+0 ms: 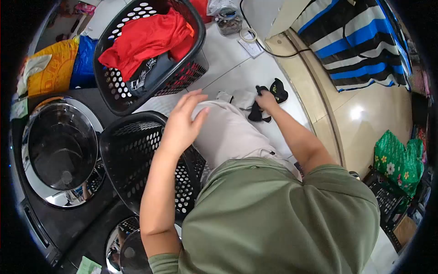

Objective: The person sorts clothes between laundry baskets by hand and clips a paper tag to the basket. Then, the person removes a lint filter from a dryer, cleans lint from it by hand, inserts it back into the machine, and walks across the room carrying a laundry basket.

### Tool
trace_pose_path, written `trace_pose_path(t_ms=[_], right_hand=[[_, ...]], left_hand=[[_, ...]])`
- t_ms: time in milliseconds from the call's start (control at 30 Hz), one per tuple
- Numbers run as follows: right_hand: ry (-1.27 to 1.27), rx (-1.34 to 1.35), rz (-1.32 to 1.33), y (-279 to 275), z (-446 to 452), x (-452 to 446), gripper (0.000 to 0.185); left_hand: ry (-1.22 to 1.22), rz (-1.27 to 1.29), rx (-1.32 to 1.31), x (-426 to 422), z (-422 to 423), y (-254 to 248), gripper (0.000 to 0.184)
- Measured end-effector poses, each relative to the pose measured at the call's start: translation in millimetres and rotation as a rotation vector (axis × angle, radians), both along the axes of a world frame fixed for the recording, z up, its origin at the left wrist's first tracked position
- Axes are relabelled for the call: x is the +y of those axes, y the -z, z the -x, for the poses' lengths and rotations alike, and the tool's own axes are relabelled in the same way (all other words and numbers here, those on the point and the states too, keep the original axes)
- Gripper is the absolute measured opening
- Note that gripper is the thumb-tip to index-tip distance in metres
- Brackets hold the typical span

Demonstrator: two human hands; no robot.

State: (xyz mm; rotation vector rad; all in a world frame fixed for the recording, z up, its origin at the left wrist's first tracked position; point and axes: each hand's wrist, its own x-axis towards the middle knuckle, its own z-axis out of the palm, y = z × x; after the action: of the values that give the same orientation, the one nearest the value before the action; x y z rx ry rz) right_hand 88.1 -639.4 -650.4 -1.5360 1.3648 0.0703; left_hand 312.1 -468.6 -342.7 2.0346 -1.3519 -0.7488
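My left hand (185,119) is raised with its fingers apart and nothing in it, above my light trousers (228,130) and beside an empty-looking black basket (132,155). Down at the white tiled floor, my right hand (265,99) is closed on a black cloth (259,112), which hangs below its fingers. Another black item (279,90) with small light lettering lies just right of that hand. A pale cloth (242,98) is on the floor to its left.
A black basket (198,45) holds red clothing (146,41) and a dark printed garment (148,75). Round machine doors (61,148) stand left. A striped bag (360,43), a cable (285,55), a jar (228,23) and a green floral bag (397,162) surround the floor.
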Motion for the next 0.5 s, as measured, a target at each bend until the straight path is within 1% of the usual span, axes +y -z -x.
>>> trace_pose_path(t_ms=[33, 100, 167, 200, 233, 300, 333, 367, 400, 433, 467, 500], right_hand=[[0.336, -0.214, -0.277, -68, -25, -1, 0.037], [0.341, -0.462, -0.583, -157, -50, -21, 0.031], [0.305, -0.861, -0.759, -226, -57, -31, 0.025], [0.238, -0.954, -0.756, -256, -59, -38, 0.025], [0.170, -1.042, -0.749, -270, -59, -44, 0.025], [0.167, -1.149, -0.663, -263, -52, -57, 0.027], [0.158, -1.204, -0.623, -256, -51, -68, 0.029], [0.075, -0.967, -0.339, -212, -53, -77, 0.030], [-0.004, -0.721, -0.062, -158, -55, -77, 0.032], [-0.249, -0.402, 0.200, -136, -51, -62, 0.045], [-0.460, -0.259, 0.220, -70, -51, -50, 0.056], [-0.625, -0.133, 0.367, -32, -49, -21, 0.060]], left_hand=[[0.026, -0.004, -0.040, -5, 4, 11, 0.041], [-0.036, 0.060, -0.066, -19, 24, 35, 0.050], [-0.020, 0.060, -0.130, -33, 33, 49, 0.051], [-0.013, 0.060, -0.163, -40, 38, 56, 0.051], [0.018, 0.032, -0.139, -46, 33, 54, 0.045], [-0.258, 0.043, 0.279, -45, 29, 34, 0.033], [-0.301, 0.136, 0.221, -40, 26, 18, 0.023], [-0.410, 0.212, 0.405, -30, 21, 14, 0.021], [-0.479, 0.162, 0.461, -19, 14, -2, 0.021], [-0.500, 0.108, 0.456, -8, 8, -16, 0.021], [-0.550, 0.087, 0.530, 4, 5, -25, 0.020], [-0.582, 0.042, 0.534, 14, 2, -33, 0.019]])
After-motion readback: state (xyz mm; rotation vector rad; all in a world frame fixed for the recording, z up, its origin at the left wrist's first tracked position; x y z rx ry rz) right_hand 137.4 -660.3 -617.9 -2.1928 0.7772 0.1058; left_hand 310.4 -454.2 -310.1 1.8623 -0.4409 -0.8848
